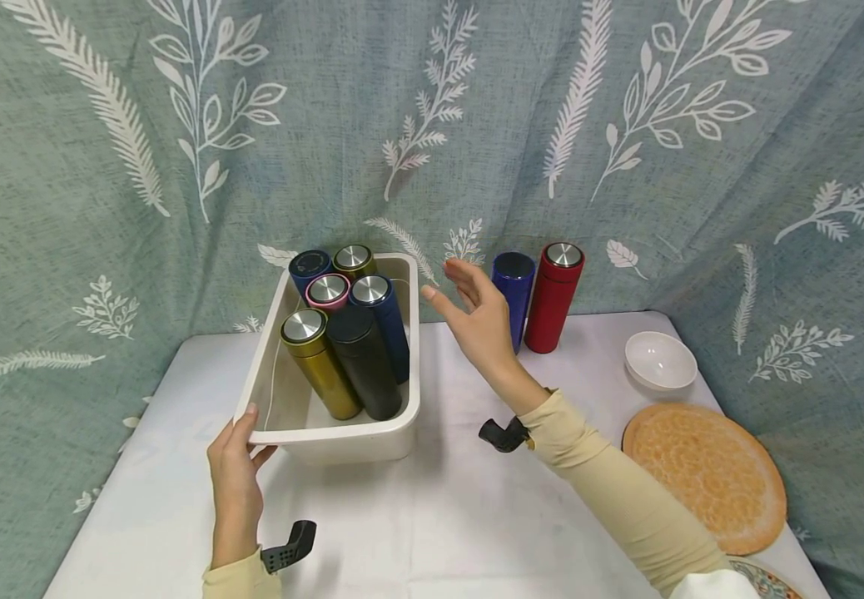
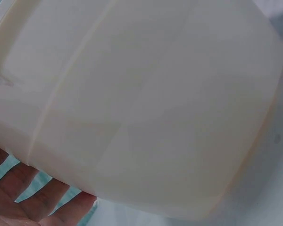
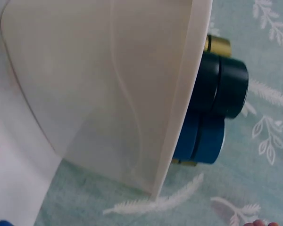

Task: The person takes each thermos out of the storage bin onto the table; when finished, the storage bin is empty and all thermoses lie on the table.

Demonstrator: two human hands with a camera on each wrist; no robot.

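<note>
A white plastic bin point(image 1: 350, 434) holds several flasks, among them a black flask point(image 1: 364, 358), a gold flask point(image 1: 320, 362), a navy flask point(image 1: 387, 320) and a pink-rimmed one point(image 1: 328, 290). My left hand point(image 1: 235, 466) grips the bin's front left corner, thumb over the rim; the left wrist view shows its fingers point(image 2: 42, 200) against the outer wall. In the air right of the bin, my right hand point(image 1: 480, 320) is raised with nothing in it, fingers loosely bent. Just beyond it stand a blue flask point(image 1: 514, 291) and a red flask point(image 1: 554, 299), both upright.
On the right of the white-covered table point(image 1: 469, 516) are a small white bowl point(image 1: 660, 359) and a round tan mat point(image 1: 704, 474). A patterned item point(image 1: 765, 580) shows partly below the mat. A leaf-patterned teal curtain point(image 1: 342, 125) hangs behind the table.
</note>
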